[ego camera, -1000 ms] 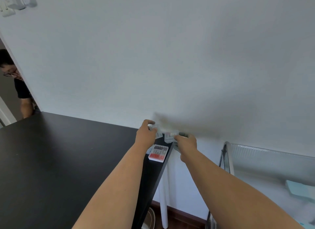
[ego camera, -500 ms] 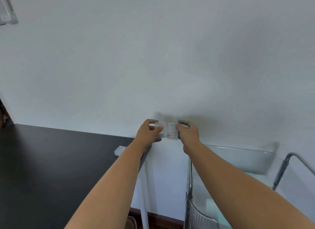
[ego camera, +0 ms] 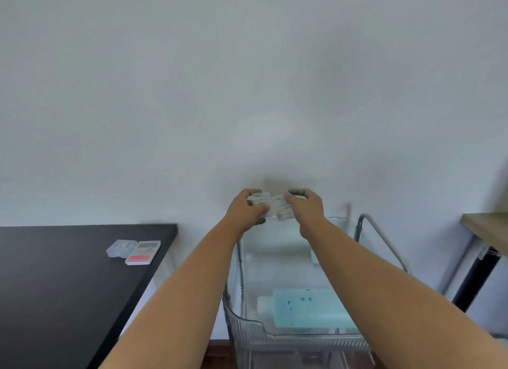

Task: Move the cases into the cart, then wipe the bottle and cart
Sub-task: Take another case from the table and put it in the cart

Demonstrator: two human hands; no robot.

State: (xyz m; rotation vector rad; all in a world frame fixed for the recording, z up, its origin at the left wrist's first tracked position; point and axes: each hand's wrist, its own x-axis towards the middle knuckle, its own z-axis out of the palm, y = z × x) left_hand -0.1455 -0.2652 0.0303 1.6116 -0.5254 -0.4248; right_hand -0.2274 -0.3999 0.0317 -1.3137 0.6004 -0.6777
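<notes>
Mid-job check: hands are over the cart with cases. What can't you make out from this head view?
- Cases between left hand and right hand: blurred, fingers cover them; count and contents unclear.
- Cart floor: arms cover part; lower frame cut off by the bottom edge.
- Bottle in the cart: blurred through the clear wall, cap unreadable.
- Two cases on the black table: contents too small.

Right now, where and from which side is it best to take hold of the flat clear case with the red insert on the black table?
The flat clear case with the red insert lies flat near the black table edge, against a frosted clear case on its left. Probably pinch its near and far edges from above.
</notes>
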